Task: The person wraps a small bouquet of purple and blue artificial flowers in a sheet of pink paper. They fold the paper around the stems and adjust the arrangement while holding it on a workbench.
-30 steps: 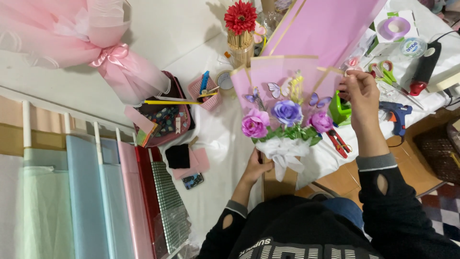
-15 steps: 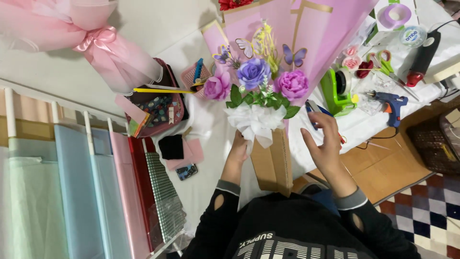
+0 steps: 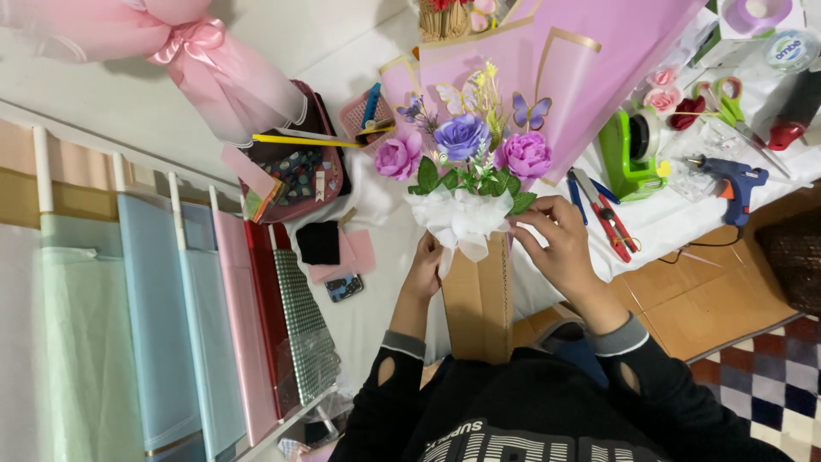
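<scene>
The left hand (image 3: pixel 425 269) grips the bouquet (image 3: pixel 466 167) at its brown paper stem, upright over the table's near edge, while the right hand (image 3: pixel 560 248), fingers spread, touches the white wrap (image 3: pixel 457 221), which could tear or slip if tugged.

Counting it up: three roses in the bouquet, two pink-purple (image 3: pixel 398 158) (image 3: pixel 527 154) and one blue (image 3: pixel 460 135), plus three paper butterflies (image 3: pixel 531 111). One glue gun (image 3: pixel 734 181), one green tape dispenser (image 3: pixel 631 145), two hands (image 3: pixel 425 269) (image 3: pixel 560 244).
</scene>
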